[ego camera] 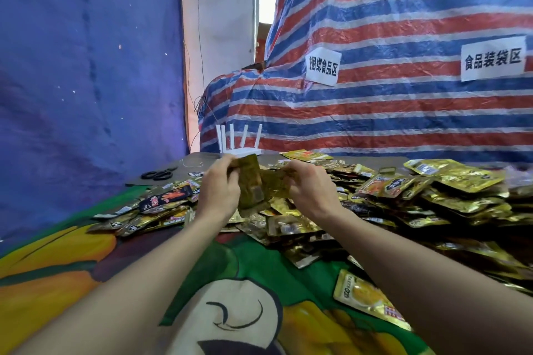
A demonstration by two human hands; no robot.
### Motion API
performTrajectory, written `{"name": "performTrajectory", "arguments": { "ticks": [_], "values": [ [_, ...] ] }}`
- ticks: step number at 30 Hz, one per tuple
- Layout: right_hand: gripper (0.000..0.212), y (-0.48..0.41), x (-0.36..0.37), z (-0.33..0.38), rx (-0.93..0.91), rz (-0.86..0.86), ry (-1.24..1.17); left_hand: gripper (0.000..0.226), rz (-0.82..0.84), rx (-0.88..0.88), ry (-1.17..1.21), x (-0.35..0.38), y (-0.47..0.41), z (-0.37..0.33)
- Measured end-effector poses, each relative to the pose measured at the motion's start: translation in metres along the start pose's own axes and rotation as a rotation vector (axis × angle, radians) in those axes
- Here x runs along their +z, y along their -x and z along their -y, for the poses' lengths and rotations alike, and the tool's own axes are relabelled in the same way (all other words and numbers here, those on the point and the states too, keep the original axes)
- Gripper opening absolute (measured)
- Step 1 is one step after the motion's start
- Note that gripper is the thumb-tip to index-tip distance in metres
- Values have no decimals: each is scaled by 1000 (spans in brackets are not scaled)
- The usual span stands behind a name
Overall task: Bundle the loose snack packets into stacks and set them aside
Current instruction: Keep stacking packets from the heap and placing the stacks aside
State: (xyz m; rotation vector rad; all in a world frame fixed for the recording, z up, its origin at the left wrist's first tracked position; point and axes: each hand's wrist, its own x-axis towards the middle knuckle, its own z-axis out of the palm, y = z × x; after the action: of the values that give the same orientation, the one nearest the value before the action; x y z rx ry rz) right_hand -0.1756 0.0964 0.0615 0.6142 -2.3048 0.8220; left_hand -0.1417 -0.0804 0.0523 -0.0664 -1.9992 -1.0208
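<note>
A wide heap of loose gold snack packets [403, 196] covers the table ahead and to the right. My left hand [219, 187] grips a small upright stack of gold packets [251, 181] above the heap. My right hand [311, 184] pinches another gold packet [278, 186] just right of that stack, its edge touching it. One gold and yellow packet [369, 300] lies alone near my right forearm. A dark packet with red print [165, 197] rests on the heap's left side.
A colourful printed cloth [86, 268] covers the near table. Black scissors [160, 174] and a bit of white string [191, 164] lie at the far left. A white router [240, 143] stands at the back edge. A striped tarp [375, 112] with paper signs hangs behind.
</note>
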Motion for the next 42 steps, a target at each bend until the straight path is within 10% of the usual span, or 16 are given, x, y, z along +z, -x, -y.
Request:
{"name": "performTrajectory", "arguments": {
  "ticks": [6,12,20,30,42],
  "values": [
    [18,35,-47,30,312,-17,-871,15,-125,-208,318,-31,20,-42],
    [6,86,-47,44,569,-106,-1167,24,-251,-562,515,-16,75,-48],
    [6,127,-19,41,594,32,-1054,21,-309,-846,732,-6,102,-30],
    [3,114,-27,29,771,-218,-1174,13,-317,-903,832,-17,97,-29],
    [31,123,-33,30,492,-145,-772,29,50,-612,808,-18,104,-49]
  ]
}}
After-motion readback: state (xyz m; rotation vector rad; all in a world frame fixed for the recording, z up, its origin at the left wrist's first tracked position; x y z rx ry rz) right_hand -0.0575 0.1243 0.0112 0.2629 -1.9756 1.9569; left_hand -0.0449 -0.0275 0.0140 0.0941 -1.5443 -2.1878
